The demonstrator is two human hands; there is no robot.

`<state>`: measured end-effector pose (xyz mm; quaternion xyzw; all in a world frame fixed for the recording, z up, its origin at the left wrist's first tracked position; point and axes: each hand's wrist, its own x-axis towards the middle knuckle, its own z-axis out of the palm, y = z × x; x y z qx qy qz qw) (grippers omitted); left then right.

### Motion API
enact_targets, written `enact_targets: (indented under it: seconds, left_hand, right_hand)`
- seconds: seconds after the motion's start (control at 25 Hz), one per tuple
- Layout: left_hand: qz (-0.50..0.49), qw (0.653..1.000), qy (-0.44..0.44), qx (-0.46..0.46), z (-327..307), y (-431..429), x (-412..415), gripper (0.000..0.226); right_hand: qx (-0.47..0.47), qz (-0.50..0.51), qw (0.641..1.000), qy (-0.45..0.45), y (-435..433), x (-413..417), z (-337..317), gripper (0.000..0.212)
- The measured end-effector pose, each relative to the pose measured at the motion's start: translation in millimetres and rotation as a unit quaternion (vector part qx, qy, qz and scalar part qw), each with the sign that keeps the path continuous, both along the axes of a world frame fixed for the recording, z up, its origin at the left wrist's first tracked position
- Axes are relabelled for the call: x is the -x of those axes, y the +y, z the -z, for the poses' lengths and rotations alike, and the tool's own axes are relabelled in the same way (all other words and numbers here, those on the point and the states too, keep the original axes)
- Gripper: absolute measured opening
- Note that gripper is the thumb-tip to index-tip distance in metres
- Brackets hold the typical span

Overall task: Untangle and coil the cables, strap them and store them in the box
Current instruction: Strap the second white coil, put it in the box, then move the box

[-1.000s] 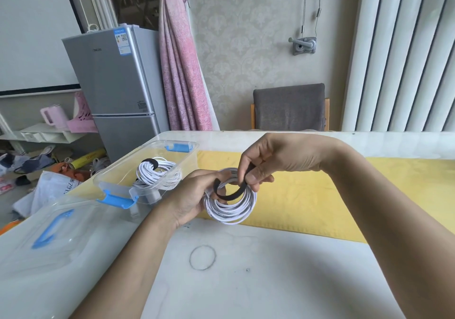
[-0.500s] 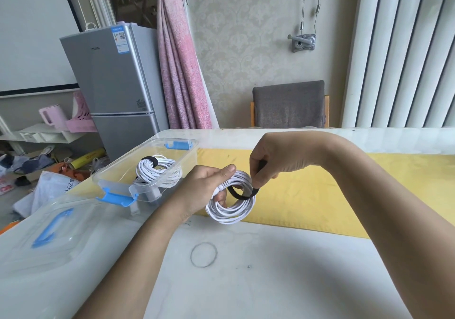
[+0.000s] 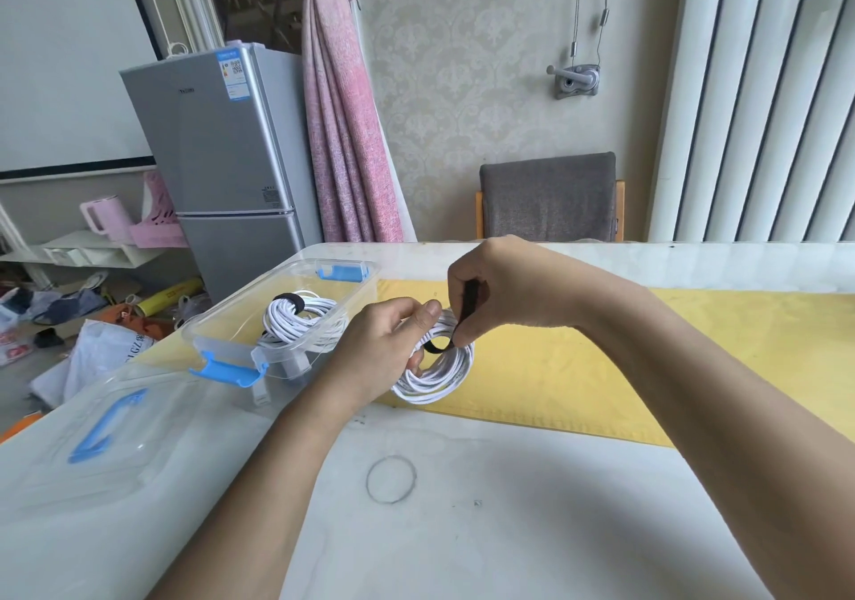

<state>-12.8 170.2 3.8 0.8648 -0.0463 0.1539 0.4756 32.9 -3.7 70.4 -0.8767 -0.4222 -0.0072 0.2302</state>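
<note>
A coil of white cable [image 3: 444, 375] hangs just above the table at the yellow mat's near edge. My left hand [image 3: 379, 349] grips the coil's left side. My right hand [image 3: 504, 289] pinches a black strap [image 3: 467, 308] that runs down through the coil's middle and is pulled upward. To the left stands a clear box [image 3: 240, 322] with blue latches. Inside it lies a second white coil [image 3: 300, 322] bound with a black strap.
The box's clear lid [image 3: 97, 433] with a blue handle lies at the table's near left. A yellow mat [image 3: 647, 368] covers the far part of the table. A thin wire ring [image 3: 391, 479] lies on the white tabletop. A grey chair [image 3: 550, 197] stands behind the table.
My right hand has drawn the black strap through the coil and pulled it upward and tighter. My left hand has kept its hold on the coil.
</note>
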Motion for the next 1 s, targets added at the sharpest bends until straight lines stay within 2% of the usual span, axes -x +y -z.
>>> enact_targets:
  seconds: [0.16,0.36,0.48,0.68,0.88,1.0]
  left_hand:
    - [-0.017,0.998,-0.032,-0.041,1,1,0,0.047]
    - [-0.02,0.997,-0.045,-0.061,2,6,-1,0.046]
    - [-0.013,0.998,-0.037,-0.046,2,9,-1,0.049]
    - [-0.063,0.997,-0.043,-0.031,4,7,-4,0.02]
    - [-0.083,0.995,-0.035,0.038,2,6,-6,0.047]
    - [-0.063,0.994,-0.027,0.085,2,8,-8,0.052]
  right_hand:
    - [-0.005,-0.012,0.999,-0.051,9,-1,9,0.036]
    - [-0.003,-0.007,0.994,-0.108,19,-5,24,0.019]
    - [-0.007,-0.001,0.993,-0.114,23,-5,32,0.02]
    - [-0.023,0.013,0.991,-0.13,27,-8,37,0.015]
    - [-0.068,0.057,0.972,-0.218,36,-9,47,0.021]
    - [-0.115,0.054,0.957,-0.26,38,-11,54,0.026]
